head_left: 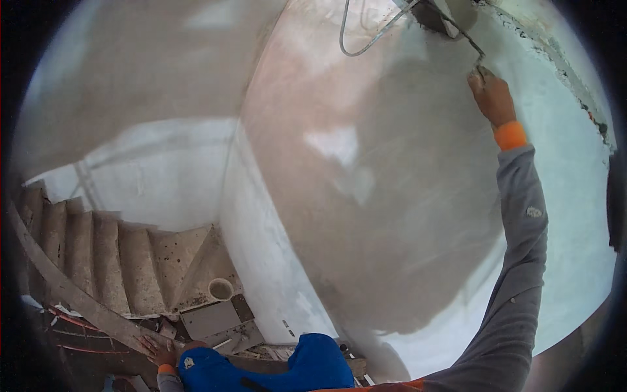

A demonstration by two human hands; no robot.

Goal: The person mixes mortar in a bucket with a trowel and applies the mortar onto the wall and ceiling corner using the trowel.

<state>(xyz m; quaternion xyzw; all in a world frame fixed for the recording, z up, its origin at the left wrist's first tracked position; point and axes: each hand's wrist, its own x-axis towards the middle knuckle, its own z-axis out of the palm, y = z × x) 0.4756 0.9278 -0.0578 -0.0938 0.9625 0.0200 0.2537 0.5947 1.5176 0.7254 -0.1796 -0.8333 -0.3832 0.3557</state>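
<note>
My right hand (493, 98) is raised high at the right, its fingers closed on the handle end of a thin dark trowel-like tool (467, 39). The tool runs up and left across the wall beside a dark recess (439, 16); its exact kind is hard to make out. Behind it spreads damp grey-brown plaster (418, 150) with paler patches. Low at the left, my left hand (161, 353) lies with fingers stretched over the end of a long curved board or rail (85, 294), holding nothing loose.
A grey cable loop (356, 53) hangs from the top of the wall. Dusty winding stairs (108, 261) descend at left, with a pale bucket (221, 289) and a grey flat panel (210, 323) below. Broken plaster edges (565, 75) line the upper right. My blue-clad legs (261, 369) show below.
</note>
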